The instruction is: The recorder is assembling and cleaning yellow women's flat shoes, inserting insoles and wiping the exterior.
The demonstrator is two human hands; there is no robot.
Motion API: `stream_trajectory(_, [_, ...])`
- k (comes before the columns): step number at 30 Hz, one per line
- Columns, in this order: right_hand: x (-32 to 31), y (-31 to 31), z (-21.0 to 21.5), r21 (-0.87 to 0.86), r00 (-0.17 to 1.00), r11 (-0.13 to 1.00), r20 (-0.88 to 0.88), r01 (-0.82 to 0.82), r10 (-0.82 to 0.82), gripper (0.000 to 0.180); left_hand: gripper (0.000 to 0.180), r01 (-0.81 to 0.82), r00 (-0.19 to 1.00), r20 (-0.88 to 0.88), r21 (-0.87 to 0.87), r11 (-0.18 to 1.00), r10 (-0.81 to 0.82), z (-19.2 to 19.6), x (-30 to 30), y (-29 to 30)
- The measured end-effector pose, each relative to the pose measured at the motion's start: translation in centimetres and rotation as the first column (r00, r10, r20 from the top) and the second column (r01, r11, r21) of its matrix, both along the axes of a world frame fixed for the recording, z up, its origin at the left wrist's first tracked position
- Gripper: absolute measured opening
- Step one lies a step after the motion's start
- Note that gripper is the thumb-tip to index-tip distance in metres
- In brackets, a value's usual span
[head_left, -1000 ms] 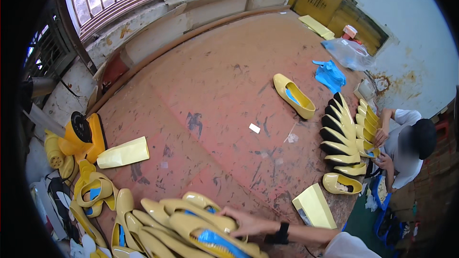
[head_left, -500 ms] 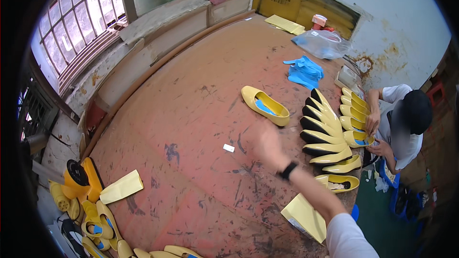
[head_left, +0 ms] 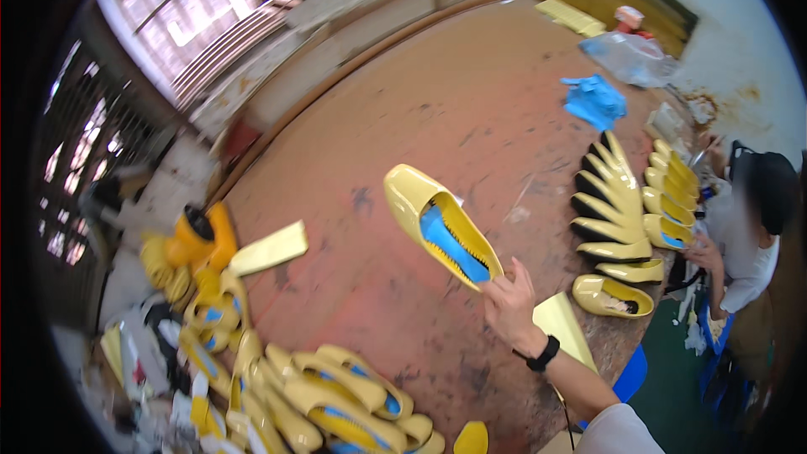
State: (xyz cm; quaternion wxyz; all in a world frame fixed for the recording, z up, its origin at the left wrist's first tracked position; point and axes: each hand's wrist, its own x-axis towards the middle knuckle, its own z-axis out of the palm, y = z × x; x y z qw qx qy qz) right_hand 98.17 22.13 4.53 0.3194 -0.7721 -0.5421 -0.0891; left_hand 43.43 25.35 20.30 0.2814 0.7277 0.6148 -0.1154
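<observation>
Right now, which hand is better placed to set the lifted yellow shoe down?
The right hand: its fingers already pinch the heel of the yellow shoe above the table. The left hand is out of view.

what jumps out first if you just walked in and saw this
A yellow flat shoe with a blue lining, held up by its heel in the right hand over the middle of the big reddish-brown table. Next, a fanned row of yellow shoes at the right edge by a seated person, and a heap of shoes at the near edge.
</observation>
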Motion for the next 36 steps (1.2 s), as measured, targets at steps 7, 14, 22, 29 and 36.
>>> stream_trajectory(7, [-18.9,-6.6,10.7,0.21,0.871,0.902,-0.249,-0.378,0.423,0.031,0.078,-0.206,0.403,0.845,-0.291,0.934,0.352,0.7,11.8,-4.6])
stream_trajectory(14, [-16.3,-15.9,5.2,0.024,0.804,0.965,-0.548,-0.261,0.231,0.041,0.073,-0.476,0.036,0.805,-0.508,0.718,0.593,-1.1,8.3,-11.0])
stream_trajectory(22, [-5.1,-23.3,-7.7,-0.557,0.729,0.666,-0.15,0.495,-0.668,0.082,0.059,-0.492,0.182,0.789,-0.443,0.749,0.586,-5.1,-7.4,-12.1])
stream_trajectory(29, [-8.2,-25.2,-6.6,-0.48,0.581,0.744,-0.469,0.465,-0.665,0.036,0.063,-0.245,0.949,0.267,0.296,0.923,0.166,-8.2,-9.9,-11.3])
stream_trajectory(36, [-26.4,-25.5,5.5,0.091,0.123,0.968,-0.99,0.233,0.063,0.032,0.064,-0.099,0.752,0.659,0.105,0.99,0.005,-3.4,-3.6,-17.6])
